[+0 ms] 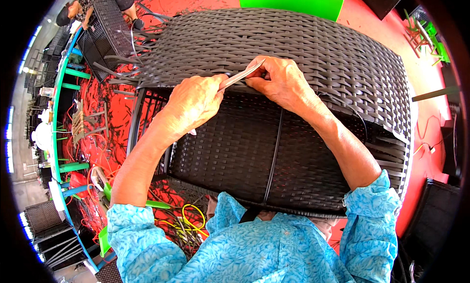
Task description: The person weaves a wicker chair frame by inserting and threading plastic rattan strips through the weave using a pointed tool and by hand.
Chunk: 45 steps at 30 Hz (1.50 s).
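Observation:
A large dark-brown woven wicker piece of furniture (293,43) lies in front of me, its hollow, box-like inside facing me. My left hand (196,104) is closed round a slim, pale, pointed blade-like tool (240,77), which slants up to the right across the edge of the weave. Beside the blade's tip, my right hand (281,82) is closed, thumb and fingers pinched at that woven edge. Whatever lies between those fingers is mostly hidden. Inside, a dark woven panel (220,146) shows, crossed by a thin rod (275,153).
Loose dark strips (122,80) stick out at the wicker's left end. A bright green panel (293,1) stands behind it. At far left, another person (73,11) handles a woven piece. Cut strips litter the red floor (100,107), and a yellow cord (193,214) lies near me.

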Tool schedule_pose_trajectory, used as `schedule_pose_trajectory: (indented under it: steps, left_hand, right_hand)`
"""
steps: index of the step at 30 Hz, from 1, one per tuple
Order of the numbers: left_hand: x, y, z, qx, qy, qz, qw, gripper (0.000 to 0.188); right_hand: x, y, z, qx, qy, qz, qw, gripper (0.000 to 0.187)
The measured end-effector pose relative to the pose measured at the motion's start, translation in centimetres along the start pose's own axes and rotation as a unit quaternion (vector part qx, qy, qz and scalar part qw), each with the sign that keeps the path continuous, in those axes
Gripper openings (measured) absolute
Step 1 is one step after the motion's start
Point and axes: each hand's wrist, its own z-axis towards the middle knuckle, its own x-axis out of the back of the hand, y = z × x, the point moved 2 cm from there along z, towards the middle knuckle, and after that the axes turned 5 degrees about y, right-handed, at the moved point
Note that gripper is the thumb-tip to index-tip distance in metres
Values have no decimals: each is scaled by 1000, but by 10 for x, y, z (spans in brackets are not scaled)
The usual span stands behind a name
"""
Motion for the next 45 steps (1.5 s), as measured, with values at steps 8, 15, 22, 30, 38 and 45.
schedule_pose_trajectory:
  steps: [8,15,22,30,38,45]
  left_hand:
    - [-9,7,7,66,-51,-64,994,26]
    - [-17,-11,3,265,4,-487,832,27]
    - [-20,-10,6,279,5,-511,813,32]
    - [-7,-10,12,238,-99,-389,884,40]
    - [-24,-18,3,286,-30,-605,742,29]
    - [-17,-4,2,235,-20,-450,862,37]
  right_hand:
    - [-1,2,-1,4,20,4,1000,20]
    - [-5,7,-1,19,45,45,998,28]
    - [-6,1,1,0,45,10,999,24]
    - [-7,7,2,15,50,25,998,23]
    - [0,5,1,9,39,77,996,21]
    - [5,4,-4,10,41,47,998,19]
